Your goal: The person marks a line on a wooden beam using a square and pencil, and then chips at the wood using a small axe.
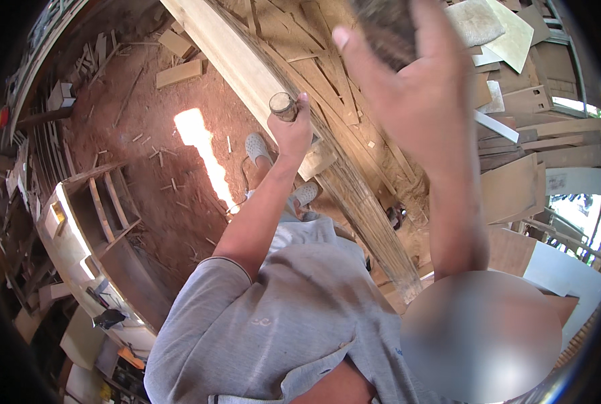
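Note:
My left hand [292,133] is wrapped round the upright handle of a chisel [284,106], whose round wooden end with a metal ring faces up. It stands over a long pale wooden beam [236,54]; my fist hides the blade. Just below that hand, a lighter cut patch [318,159] shows on the beam. My right hand [425,101] is raised high and close, blurred by motion. Its thumb and fingers grip a dark, rough block [386,34], partly cut off by the top edge; whether this is a mallet head or a plain lump of wood I cannot tell.
My feet in light clogs [257,147] stand beside the beam on reddish ground. A wooden cabinet frame [105,209] is at the left, and loose offcuts [179,73] lie farther off. Boards and sheets [516,185] pile up at the right; planks [341,87] and shavings lie beyond the beam.

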Available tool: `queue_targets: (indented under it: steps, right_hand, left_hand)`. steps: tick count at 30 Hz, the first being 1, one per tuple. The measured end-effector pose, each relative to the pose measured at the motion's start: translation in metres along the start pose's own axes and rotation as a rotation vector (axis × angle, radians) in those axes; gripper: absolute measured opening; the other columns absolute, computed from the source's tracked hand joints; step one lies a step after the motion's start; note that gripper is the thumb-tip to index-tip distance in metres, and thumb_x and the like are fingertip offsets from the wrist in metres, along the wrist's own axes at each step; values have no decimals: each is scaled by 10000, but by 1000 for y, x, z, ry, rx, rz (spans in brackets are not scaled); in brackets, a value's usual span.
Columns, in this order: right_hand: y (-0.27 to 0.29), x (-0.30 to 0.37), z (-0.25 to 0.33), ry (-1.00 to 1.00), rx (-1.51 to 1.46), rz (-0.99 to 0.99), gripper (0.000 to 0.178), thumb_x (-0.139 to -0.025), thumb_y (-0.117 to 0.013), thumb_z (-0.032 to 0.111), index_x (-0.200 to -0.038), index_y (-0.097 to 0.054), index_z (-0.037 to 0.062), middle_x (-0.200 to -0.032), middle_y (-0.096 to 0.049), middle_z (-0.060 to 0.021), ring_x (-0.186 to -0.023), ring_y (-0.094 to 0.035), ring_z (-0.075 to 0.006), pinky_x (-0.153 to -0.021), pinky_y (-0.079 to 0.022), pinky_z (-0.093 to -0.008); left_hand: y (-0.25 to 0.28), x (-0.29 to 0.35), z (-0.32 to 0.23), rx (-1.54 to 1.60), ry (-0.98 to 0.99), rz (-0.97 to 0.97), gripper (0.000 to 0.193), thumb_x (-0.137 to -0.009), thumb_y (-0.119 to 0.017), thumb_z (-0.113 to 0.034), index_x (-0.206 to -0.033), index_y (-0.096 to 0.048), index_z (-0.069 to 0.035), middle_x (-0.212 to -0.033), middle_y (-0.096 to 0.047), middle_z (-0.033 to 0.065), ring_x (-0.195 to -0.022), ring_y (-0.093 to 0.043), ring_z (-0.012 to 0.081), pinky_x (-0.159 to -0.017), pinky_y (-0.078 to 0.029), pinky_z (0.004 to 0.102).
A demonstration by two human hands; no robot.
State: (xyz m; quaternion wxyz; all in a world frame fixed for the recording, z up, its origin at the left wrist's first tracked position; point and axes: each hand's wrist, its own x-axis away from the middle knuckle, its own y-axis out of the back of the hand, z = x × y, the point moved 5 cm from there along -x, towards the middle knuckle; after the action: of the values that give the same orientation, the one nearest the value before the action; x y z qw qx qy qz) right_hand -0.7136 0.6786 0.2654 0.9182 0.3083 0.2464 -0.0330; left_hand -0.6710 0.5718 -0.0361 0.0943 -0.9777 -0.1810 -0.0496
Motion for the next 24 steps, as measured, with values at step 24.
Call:
queue_targets:
  steps: [24]
  right_hand:
    - [-39, 77, -62, -371, 589, 931, 267, -1007, -646, 165, -1250, -583, 74, -1005, -740, -276, -975, -719, -477, -843, -569, -580]
  left_hand:
    - [-13, 11, 11, 77, -145, -29, 133, -981, -734, -71, -912, -705, 38, -822, -726, 41, -751, -656, 102, -671, -528, 303]
